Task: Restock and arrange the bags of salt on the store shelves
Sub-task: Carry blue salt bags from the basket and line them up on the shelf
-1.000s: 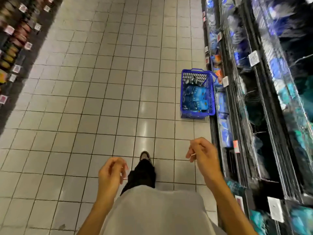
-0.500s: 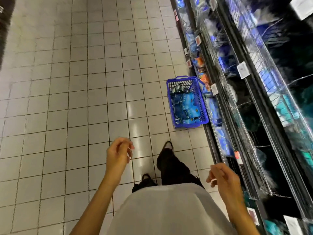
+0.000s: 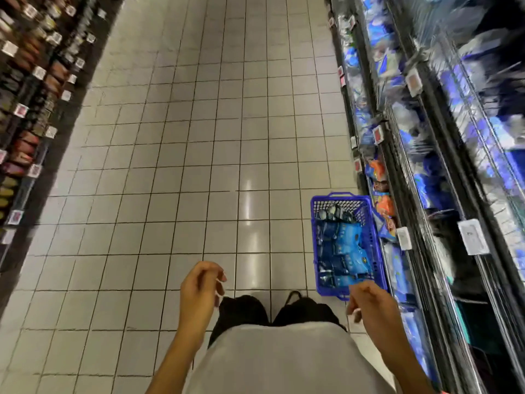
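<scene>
A: Both hands are hanging loosely curled and carrying nothing: the left hand [image 3: 202, 291] well left of the blue basket [image 3: 374, 251], the right hand [image 3: 372, 308] just at its near rim.

B: And the salt bags [image 3: 342, 245] are lying inside it, beside the shelves [image 3: 443, 211]. I'd be grabbing a top bag squarely, avoiding the mesh.

Head-worn camera looks steeply down the aisle floor [image 3: 199, 137], shelves [image 3: 443, 194] at right.
</scene>
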